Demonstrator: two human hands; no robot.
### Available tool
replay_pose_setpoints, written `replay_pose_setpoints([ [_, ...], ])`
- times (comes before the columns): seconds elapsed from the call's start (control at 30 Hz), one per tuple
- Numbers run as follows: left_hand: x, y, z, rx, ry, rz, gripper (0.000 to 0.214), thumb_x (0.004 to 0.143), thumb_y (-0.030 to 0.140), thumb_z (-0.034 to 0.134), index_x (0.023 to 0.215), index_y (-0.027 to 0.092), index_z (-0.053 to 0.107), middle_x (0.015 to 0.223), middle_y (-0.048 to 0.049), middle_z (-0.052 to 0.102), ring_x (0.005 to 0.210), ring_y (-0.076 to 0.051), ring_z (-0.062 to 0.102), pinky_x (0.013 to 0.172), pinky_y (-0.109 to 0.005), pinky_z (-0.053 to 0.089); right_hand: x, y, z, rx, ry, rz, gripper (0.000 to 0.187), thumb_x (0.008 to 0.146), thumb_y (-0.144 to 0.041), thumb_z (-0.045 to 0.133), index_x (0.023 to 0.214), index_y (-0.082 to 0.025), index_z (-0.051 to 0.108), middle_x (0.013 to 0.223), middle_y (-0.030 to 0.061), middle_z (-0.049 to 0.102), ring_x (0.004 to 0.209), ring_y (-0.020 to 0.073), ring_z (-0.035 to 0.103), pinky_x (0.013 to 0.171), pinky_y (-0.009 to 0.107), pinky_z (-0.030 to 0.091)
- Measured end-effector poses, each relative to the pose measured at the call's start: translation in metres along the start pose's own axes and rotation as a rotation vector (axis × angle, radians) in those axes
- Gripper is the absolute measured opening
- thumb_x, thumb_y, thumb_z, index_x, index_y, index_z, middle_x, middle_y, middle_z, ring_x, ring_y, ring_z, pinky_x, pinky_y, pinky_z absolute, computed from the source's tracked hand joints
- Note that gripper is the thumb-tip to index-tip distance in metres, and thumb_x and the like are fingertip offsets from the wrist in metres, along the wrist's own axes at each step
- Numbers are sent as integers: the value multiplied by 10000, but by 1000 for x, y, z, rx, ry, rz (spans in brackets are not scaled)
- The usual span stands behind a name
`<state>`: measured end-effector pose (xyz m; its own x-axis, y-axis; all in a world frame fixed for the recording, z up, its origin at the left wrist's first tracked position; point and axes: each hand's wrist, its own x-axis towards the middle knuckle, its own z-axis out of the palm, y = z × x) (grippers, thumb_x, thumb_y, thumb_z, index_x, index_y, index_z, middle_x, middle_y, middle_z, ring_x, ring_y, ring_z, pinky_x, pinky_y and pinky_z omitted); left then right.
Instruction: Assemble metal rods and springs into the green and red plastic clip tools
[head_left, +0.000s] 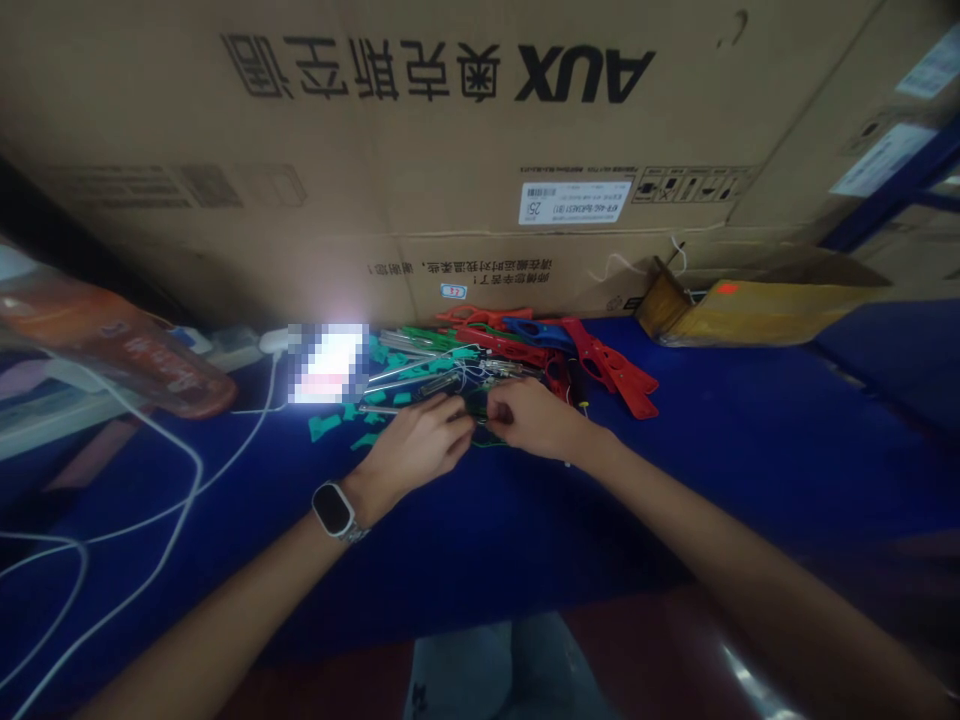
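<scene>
My left hand [427, 435] is closed, its fingers curled low over the near side of a pile of small parts. Facing it a short gap away, my right hand [536, 415] is also closed, thumb and fingers pinched together. Whatever the fingers grip is too small and dark to make out. Around the hands lie teal plastic pieces [325, 427], thin metal rods [397, 376] and small metal parts [506, 370] with white string. Behind them are red plastic pieces [619, 375] with oval holes, and a blue plastic piece [536, 333].
A large cardboard box [375, 200] walls off the back of the blue table [720, 440]. At right rests a yellow open box [757, 312]. On the left are a bottle with orange-red contents [112, 335], a bright blurred-out screen [328, 365] and looping white cables [196, 465].
</scene>
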<state>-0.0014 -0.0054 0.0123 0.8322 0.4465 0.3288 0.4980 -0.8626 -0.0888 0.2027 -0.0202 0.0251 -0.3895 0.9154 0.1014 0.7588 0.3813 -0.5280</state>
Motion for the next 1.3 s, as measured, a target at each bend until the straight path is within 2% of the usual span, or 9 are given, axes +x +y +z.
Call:
replay_pose_setpoints([
  [0.2,-2,-1,2,-17,32,0,207,955,180,527,847,159,702,864,-55,657,850,-211,641,704,-326,526,0,3,-1,22,-5,-13,120,783,-69,640,704,-159,625,661,-20,593,620,101,508,608,223,330],
  [0.53,-6,-1,3,-10,29,33,189,955,178,527,912,153,709,941,-69,685,908,-215,669,793,-338,564,2,-7,-1,-65,-22,53,181,706,-46,575,629,-188,492,640,-14,578,601,113,486,572,246,293],
  [0.73,-8,-3,1,0,37,71,203,964,179,511,1009,144,705,970,-81,689,897,-224,676,777,-355,575,1,-11,-2,-71,-31,77,188,698,-58,564,631,-196,457,661,-11,577,629,122,492,582,249,301],
  [0.8,-8,-2,0,0,31,66,199,954,181,519,985,144,713,987,-83,688,900,-231,672,760,-361,574,0,-11,-2,-70,-38,82,191,698,-57,566,629,-197,454,656,-13,574,626,122,492,576,249,299],
  [0.97,-5,4,-4,4,14,19,191,924,187,538,847,158,711,991,-77,684,888,-225,655,705,-344,552,0,-8,-2,-54,-47,70,165,713,-51,582,651,-189,514,671,-10,593,636,122,509,584,242,315],
  [1.13,-3,6,-4,0,13,2,182,929,183,531,905,156,710,966,-69,687,920,-223,654,739,-336,546,-5,-2,-9,23,-30,58,147,760,-33,590,696,-164,603,690,-5,619,644,114,545,617,231,365],
  [1.23,-3,6,-3,-1,26,-9,206,945,191,514,901,155,712,948,-67,688,905,-224,655,717,-342,543,-18,-1,-11,23,43,41,154,787,-32,595,708,-161,627,758,13,630,696,122,580,667,240,411],
  [1.3,-4,5,-3,-6,40,-11,225,964,222,508,903,155,713,942,-71,688,898,-223,654,713,-343,541,-32,0,-9,-8,105,-18,123,836,-71,602,782,-163,663,834,33,635,778,141,608,733,261,445],
])
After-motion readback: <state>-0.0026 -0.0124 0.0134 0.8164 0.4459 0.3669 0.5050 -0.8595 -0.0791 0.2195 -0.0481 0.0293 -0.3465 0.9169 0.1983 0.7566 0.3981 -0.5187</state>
